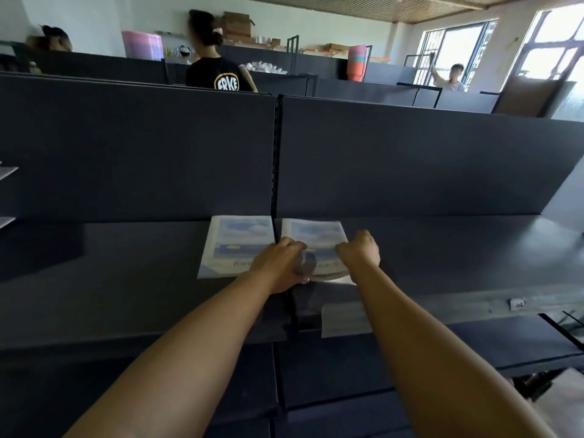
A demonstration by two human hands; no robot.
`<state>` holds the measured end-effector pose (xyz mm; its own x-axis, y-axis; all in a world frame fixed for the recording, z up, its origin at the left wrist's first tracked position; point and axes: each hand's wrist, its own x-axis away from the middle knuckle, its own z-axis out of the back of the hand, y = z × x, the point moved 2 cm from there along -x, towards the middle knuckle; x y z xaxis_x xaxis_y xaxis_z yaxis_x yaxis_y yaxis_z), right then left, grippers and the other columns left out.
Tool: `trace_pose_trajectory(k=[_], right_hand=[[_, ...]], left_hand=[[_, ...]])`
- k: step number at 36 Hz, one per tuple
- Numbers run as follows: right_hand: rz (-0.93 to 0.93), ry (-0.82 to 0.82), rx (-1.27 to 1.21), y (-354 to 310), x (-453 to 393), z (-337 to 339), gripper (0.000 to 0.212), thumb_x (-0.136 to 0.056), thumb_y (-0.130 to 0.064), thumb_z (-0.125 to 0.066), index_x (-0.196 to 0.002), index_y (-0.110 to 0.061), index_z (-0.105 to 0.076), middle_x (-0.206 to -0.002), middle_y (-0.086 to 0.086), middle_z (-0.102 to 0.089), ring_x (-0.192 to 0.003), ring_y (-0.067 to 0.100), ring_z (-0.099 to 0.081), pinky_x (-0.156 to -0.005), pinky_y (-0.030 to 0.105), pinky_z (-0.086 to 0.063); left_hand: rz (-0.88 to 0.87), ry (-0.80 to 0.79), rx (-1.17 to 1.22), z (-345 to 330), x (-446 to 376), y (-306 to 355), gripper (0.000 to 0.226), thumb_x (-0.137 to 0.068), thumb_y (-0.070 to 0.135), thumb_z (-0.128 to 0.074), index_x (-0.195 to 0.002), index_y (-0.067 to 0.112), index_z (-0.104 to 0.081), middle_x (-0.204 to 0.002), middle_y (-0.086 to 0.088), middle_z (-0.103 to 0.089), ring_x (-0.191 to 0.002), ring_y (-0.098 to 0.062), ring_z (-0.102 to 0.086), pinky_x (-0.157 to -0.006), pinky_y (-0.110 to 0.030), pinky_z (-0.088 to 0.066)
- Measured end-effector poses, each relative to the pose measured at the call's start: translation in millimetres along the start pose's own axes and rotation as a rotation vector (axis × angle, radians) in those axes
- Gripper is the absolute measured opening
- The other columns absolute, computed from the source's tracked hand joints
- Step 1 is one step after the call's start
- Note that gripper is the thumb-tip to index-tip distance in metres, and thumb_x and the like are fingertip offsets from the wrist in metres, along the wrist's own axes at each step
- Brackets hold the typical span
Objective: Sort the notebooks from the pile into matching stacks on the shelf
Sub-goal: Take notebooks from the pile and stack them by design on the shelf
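On the dark shelf (442, 248), against its back panel (410, 165), two groups of notebooks are lying side by side, one on each side of the vertical slotted post (276, 159). Each cover is showing a pale blue sky with white clouds above a blue band, and a line of dark letters is running along the white strip at the near edge. The left notebook (235, 245) is lying flat and nobody is touching it. The right stack (316, 245) is being held by both hands: the left hand (279, 263) is gripping its near left corner, fingers curled over the cover and thumb at the edge, and the right hand (360, 251) is gripping its right side with curled fingers. The near edges of this stack are looking slightly bent and uneven.
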<state>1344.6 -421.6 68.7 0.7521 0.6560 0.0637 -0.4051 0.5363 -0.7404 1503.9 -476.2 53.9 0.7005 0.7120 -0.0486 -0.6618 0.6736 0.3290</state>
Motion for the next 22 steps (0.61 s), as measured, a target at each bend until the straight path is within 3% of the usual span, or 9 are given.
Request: trace_pose_trajectory(k=[3,5,10,15,19,22], right_hand=[[-0.183,-0.103,-0.321,-4.1,-3.1,-1.5,0.021,-0.089,-0.008,-0.051,-0.108,0.001,-0.053,-0.084,0.012,-0.055,-0.064,0.022,-0.053,-0.037,0.020,-0.032],[-0.148,-0.144,-0.339,-8.7,-2.3,-2.0,0.015,-0.090,-0.004,-0.044,-0.101,0.000,-0.054,-0.076,0.010,-0.052,-0.055,0.017,-0.046,-0.033,0.018,-0.030],[-0.058,-0.142,-0.527,-16.5,4.6,4.2,0.015,-0.094,-0.005,-0.046,-0.102,-0.004,-0.059,-0.070,0.006,-0.052,-0.055,0.016,-0.045,-0.046,0.025,-0.036],[-0.075,-0.232,-0.763,-34.2,11.8,0.0,0.011,-0.097,-0.009,-0.051,-0.106,-0.012,-0.057,-0.077,0.005,-0.055,-0.067,0.016,-0.052,-0.056,0.025,-0.044],[-0.074,-0.318,-0.831,-51.9,16.5,-15.3,0.016,-0.096,-0.005,-0.050,-0.110,-0.009,-0.058,-0.078,0.008,-0.055,-0.065,0.018,-0.051,-0.056,0.027,-0.044],[-0.087,-0.367,-0.799,-63.8,25.8,-38.6,0.013,-0.096,-0.007,-0.051,-0.108,-0.009,-0.057,-0.078,0.009,-0.055,-0.065,0.019,-0.052,-0.056,0.027,-0.044]], left_hand=[[-0.028,0.018,0.027,-3.0,0.5,0.3,0.058,-0.090,0.035,-0.063,-0.141,0.022,-0.039,-0.145,-0.001,-0.037,-0.123,-0.028,-0.047,-0.098,-0.040,-0.043],[-0.038,0.055,0.053,-4.4,1.9,0.3,0.051,-0.091,0.035,-0.061,-0.137,0.022,-0.042,-0.142,-0.001,-0.039,-0.120,-0.027,-0.049,-0.097,-0.040,-0.044],[-0.081,0.158,-0.063,5.6,7.9,-0.4,0.072,-0.089,0.048,-0.059,-0.149,0.026,-0.025,-0.152,0.003,-0.026,-0.134,-0.024,-0.033,-0.104,-0.038,-0.038],[-0.115,0.339,-0.253,25.6,16.9,-9.3,0.068,-0.096,0.036,-0.053,-0.153,0.027,-0.017,-0.160,0.000,-0.014,-0.146,-0.029,-0.010,-0.114,-0.042,-0.026],[-0.208,0.424,-0.211,37.0,32.9,-22.6,0.057,-0.095,0.025,-0.057,-0.147,0.018,-0.036,-0.154,-0.010,-0.032,-0.141,-0.034,-0.026,-0.107,-0.048,-0.038],[-0.123,0.402,-0.186,42.6,46.4,-41.3,0.052,-0.099,0.026,-0.049,-0.149,0.021,-0.033,-0.157,-0.007,-0.025,-0.145,-0.028,-0.019,-0.107,-0.044,-0.039]])
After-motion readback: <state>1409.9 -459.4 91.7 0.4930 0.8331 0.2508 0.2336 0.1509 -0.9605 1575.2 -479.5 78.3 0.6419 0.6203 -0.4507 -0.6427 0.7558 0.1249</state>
